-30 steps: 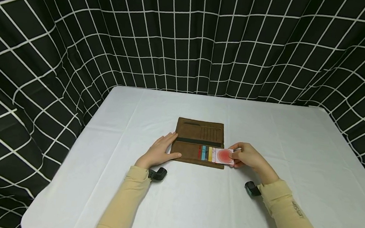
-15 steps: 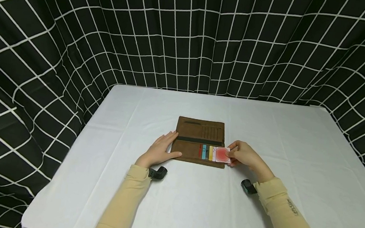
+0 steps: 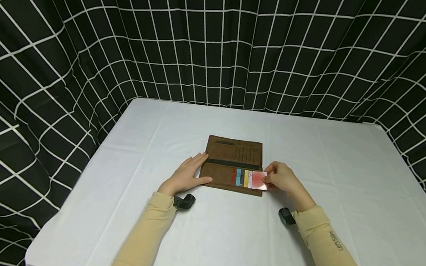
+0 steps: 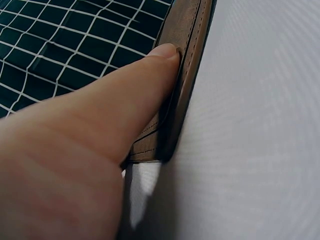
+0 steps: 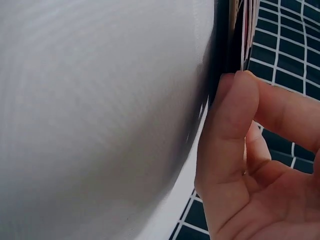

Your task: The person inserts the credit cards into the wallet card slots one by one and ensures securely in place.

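A brown leather wallet [image 3: 218, 175] lies spread flat on the white table, a dark band across its middle. Several cards [image 3: 242, 177] with coloured edges sit overlapped in its lower half. The rightmost, a white card with a red-pink disc [image 3: 256, 180], sticks out slightly past the wallet's right edge. My right hand [image 3: 285, 179] pinches that card's outer end between thumb and fingers; the right wrist view shows the card's thin edge at the fingertips. My left hand [image 3: 185, 177] rests on the wallet's left edge, fingers extended, and its thumb [image 4: 150, 75] presses the lower half near the stitched border.
The white-covered table [image 3: 225, 238] extends around the wallet on all sides. Black curtains with a white grid [image 3: 238, 44] hang behind and beside it. Empty-looking card slots [image 3: 247, 155] line the wallet's upper half. Both wrists carry small dark cameras [image 3: 287, 216].
My right hand has moved left, sliding the red-disc card further into the wallet, so less of it sticks out. The left hand has stayed in place.
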`<state>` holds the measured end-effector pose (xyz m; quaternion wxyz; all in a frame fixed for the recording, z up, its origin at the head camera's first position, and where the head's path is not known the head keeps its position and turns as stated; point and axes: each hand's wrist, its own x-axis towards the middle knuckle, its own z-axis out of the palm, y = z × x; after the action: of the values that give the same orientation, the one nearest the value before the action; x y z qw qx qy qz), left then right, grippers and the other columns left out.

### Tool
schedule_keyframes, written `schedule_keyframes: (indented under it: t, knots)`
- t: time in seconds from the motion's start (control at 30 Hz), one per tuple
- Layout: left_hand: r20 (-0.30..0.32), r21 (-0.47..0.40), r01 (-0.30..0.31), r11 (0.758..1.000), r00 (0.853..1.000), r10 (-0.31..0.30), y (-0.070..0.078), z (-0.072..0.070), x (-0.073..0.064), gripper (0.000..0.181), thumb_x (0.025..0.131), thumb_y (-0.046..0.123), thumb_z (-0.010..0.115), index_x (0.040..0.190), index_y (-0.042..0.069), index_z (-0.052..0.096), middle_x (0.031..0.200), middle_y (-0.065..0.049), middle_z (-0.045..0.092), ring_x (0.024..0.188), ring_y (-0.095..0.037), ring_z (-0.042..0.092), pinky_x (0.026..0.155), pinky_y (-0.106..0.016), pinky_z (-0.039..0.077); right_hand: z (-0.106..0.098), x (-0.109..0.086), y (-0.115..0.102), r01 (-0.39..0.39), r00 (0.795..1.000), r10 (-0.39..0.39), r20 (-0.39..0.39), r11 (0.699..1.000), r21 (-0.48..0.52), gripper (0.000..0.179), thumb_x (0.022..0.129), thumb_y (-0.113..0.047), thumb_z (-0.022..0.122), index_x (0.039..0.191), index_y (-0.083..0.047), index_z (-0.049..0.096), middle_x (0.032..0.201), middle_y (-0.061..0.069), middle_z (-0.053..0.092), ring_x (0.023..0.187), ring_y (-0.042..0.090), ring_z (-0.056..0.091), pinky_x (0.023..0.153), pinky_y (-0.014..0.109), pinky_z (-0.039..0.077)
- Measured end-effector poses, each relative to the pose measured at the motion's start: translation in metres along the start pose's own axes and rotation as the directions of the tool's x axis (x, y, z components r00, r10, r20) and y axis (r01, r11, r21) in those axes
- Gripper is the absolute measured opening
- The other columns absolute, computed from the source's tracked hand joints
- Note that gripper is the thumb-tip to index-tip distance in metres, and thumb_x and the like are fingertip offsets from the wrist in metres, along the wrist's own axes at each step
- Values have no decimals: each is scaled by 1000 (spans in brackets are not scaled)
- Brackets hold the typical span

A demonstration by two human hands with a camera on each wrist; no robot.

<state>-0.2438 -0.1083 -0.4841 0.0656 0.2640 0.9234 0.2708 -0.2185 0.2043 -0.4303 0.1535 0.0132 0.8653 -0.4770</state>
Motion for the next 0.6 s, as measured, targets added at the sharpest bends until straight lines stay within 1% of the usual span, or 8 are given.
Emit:
schedule_keyframes:
  t: [0.3, 0.4, 0.6]
  knots:
    - [-7, -1, -13, 1000, 1000, 13, -2, 2, 0, 84, 87, 55, 55, 148, 9, 21, 152, -5, 18, 139, -14, 9, 111, -29, 2, 5, 1, -5, -7, 1000, 7, -30, 1000, -25, 23, 78, 5, 63, 96, 13, 51, 74, 11, 54, 58, 16, 58, 54, 28, 53]
    - [-8, -5, -15, 1000, 1000, 15, -2, 2, 0, 84, 87, 54, 56, 148, 9, 21, 152, -5, 18, 139, -14, 9, 111, -29, 2, 7, 2, -7, -13, 999, 12, -39, 999, -36, 22, 78, 6, 63, 95, 13, 51, 72, 11, 54, 56, 16, 58, 54, 29, 53]
    - [-19, -8, -25, 1000, 999, 25, -3, 2, 0, 84, 86, 54, 56, 148, 8, 22, 152, -6, 19, 139, -15, 11, 111, -30, 4, 9, 3, -9, -10, 998, 4, -59, 995, -96, 20, 77, 6, 65, 92, 10, 51, 67, 10, 54, 54, 18, 58, 52, 30, 53]
